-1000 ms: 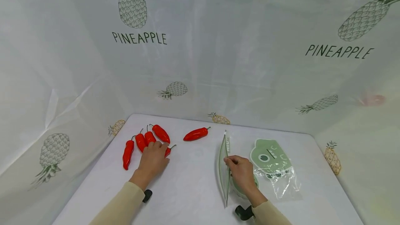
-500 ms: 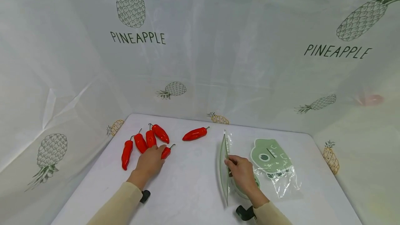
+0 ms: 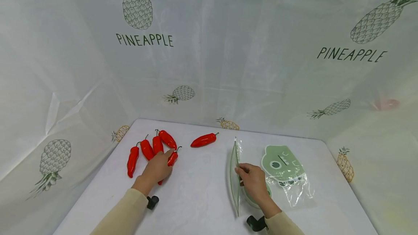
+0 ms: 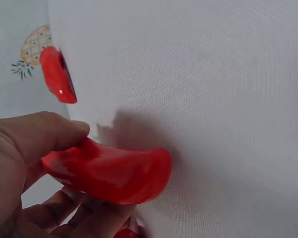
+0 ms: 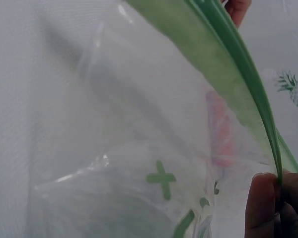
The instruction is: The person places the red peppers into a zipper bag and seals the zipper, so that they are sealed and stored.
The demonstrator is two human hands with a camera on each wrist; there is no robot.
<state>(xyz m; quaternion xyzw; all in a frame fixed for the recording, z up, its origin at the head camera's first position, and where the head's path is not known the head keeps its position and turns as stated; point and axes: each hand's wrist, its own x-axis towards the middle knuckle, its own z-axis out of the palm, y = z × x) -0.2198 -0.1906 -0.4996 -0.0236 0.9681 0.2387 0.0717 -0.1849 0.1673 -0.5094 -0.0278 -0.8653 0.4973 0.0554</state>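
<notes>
My left hand point(image 3: 156, 169) holds a red chili pepper point(image 3: 172, 158), stem pointing away; in the left wrist view the thumb and fingers pinch this chili pepper point(image 4: 114, 173), lifted off the white tabletop. Several more red peppers lie at its far left, among them one long pepper point(image 3: 132, 161). My right hand point(image 3: 253, 180) pinches the green-edged rim of a clear zip bag point(image 3: 234, 180), which stands edge-on to the head view. From the right wrist, the green zip rim point(image 5: 243, 64) bows outward over the clear plastic; thumb and fingers point(image 5: 262, 206) pinch its lower end.
A single red pepper point(image 3: 204, 140) lies near the back edge of the white table point(image 3: 196, 184). Right of my right hand lies a flat clear bag with a green cartoon face point(image 3: 283, 164). A white pineapple-print curtain point(image 3: 228, 64) surrounds the table.
My left hand has closed round the chili pepper and tilted it more upright; its lower tip now shows below the hand. The right hand and zip bag have barely moved.
</notes>
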